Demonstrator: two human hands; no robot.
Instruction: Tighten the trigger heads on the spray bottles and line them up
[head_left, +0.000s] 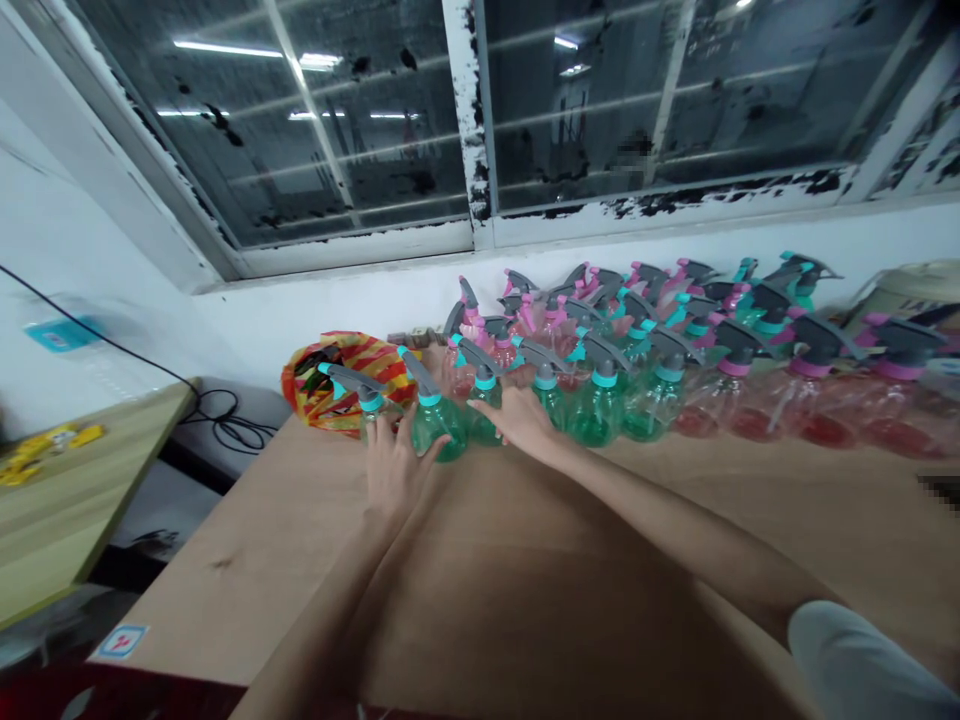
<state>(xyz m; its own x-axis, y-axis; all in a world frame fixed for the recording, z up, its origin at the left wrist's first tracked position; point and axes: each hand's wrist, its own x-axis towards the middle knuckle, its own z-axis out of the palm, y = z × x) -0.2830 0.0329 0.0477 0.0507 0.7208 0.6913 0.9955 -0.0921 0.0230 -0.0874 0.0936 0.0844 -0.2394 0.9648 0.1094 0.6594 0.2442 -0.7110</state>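
A row of clear spray bottles stands along the far side of the table. My left hand (394, 470) is at the row's left end, its fingers spread against the leftmost spray bottle (373, 403). Its thumb reaches across the front of a green spray bottle (442, 425) with a turquoise collar. My right hand (525, 412) lies against another green spray bottle (486, 385), its thumb stretched leftward across it. Some of its fingers are hidden among the bottles. Both hands look open, and all these bottles stand on the table.
Pink-collared bottles (810, 400) continue the row to the right, with several more behind. A red-and-yellow striped bag (300, 385) sits behind the left end. A black cable (225, 425) hangs by a second table (90, 490) at left. Windows (300, 130) rise behind.
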